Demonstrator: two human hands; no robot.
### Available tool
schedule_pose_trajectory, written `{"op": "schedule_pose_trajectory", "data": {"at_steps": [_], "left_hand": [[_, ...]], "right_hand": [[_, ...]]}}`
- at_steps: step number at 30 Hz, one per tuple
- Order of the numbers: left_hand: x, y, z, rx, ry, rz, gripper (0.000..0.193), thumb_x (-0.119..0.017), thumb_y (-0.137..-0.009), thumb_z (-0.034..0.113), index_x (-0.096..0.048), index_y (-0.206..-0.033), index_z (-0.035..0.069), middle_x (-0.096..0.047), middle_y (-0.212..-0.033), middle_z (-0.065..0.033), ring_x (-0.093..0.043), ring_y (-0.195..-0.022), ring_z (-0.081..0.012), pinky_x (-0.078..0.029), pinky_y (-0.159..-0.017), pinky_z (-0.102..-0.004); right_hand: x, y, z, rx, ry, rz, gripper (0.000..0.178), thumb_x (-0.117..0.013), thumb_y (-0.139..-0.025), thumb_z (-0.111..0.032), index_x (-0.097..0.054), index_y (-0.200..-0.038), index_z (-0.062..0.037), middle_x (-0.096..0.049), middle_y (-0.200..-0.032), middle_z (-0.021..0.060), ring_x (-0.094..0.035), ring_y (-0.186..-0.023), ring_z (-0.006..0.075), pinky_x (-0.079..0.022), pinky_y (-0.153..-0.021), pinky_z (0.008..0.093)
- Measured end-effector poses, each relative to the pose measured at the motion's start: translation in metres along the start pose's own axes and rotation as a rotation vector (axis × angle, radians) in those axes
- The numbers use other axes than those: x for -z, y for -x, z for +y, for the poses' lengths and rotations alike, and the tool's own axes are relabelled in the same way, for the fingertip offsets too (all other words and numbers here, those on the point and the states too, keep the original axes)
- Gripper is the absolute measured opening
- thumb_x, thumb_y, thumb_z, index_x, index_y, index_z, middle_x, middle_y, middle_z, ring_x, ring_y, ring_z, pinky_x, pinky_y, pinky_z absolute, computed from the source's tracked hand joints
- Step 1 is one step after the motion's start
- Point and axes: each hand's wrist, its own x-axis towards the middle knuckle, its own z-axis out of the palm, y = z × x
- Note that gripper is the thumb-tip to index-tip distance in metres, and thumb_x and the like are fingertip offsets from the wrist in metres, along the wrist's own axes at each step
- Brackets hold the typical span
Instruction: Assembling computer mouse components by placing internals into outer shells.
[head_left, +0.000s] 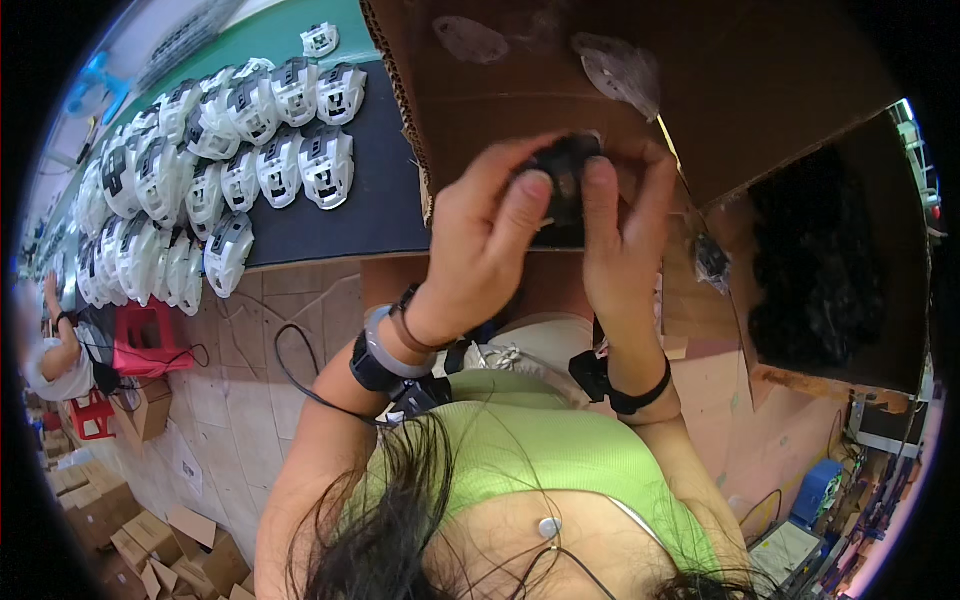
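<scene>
Both of my hands grip one small black plastic part (565, 185) between them, close over an open cardboard box (540, 75). My left hand (490, 220) curls round its left side with the thumb pressed on top. From the right, my right hand (625, 215) holds it with thumb and fingers. Fingers cover much of the part, so its exact kind cannot be made out. Inside the box lie parts in clear plastic bags (618, 75). Another bagged part (711, 263) lies to the right of my right hand.
Rows of white-and-black plastic shells (325, 165) cover the left of the dark-topped table (385, 200). A second box (820, 270) with dark contents stands at right. At far left are a co-worker's arm (60, 345), a red stool (145, 340) and cartons (150, 535).
</scene>
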Motion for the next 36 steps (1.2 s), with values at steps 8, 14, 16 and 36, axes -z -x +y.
{"op": "schedule_pose_trajectory", "data": {"at_steps": [8,14,16,36], "left_hand": [[0.016,-0.01,-0.002,0.112,0.201,-0.108,0.042,-0.05,-0.086,0.015,-0.035,-0.121,-0.004,-0.049,-0.11,-0.0113,-0.045,-0.1,-0.0138,-0.038,-0.085,-0.0254],[0.013,0.014,-0.013,0.171,0.301,-0.06,0.047,-0.052,-0.085,0.016,-0.032,-0.122,-0.004,-0.046,-0.112,-0.0104,-0.043,-0.104,-0.0152,-0.036,-0.087,-0.0279],[0.018,0.018,-0.009,0.122,0.278,-0.03,0.046,-0.052,-0.085,0.016,-0.032,-0.121,-0.003,-0.046,-0.111,-0.0099,-0.043,-0.103,-0.0143,-0.037,-0.086,-0.0274],[0.145,-0.201,-0.096,-0.116,-0.94,0.108,0.041,-0.043,-0.082,0.021,-0.041,-0.105,-0.013,-0.049,-0.095,-0.0302,-0.047,-0.093,-0.0383,-0.04,-0.078,-0.0396]], "right_hand": [[-0.003,0.01,-0.005,-0.149,-0.61,-0.236,0.048,-0.053,-0.084,-0.026,-0.031,-0.119,-0.001,-0.045,-0.11,0.0108,-0.046,-0.099,0.0161,-0.039,-0.083,0.0265],[-0.01,0.023,-0.006,-0.089,-0.321,-0.188,0.041,-0.05,-0.085,-0.02,-0.033,-0.116,-0.0002,-0.047,-0.105,0.0161,-0.05,-0.096,0.0238,-0.041,-0.079,0.0311],[-0.021,0.027,-0.015,-0.036,-0.313,-0.148,0.04,-0.049,-0.085,-0.019,-0.033,-0.116,0.0005,-0.048,-0.103,0.0174,-0.051,-0.094,0.0262,-0.041,-0.079,0.0333],[0.057,0.063,0.01,-0.341,-0.148,-0.277,0.037,-0.062,-0.073,-0.008,-0.049,-0.108,-0.0023,-0.052,-0.095,0.0102,-0.052,-0.088,0.018,-0.043,-0.078,0.0278]]}}
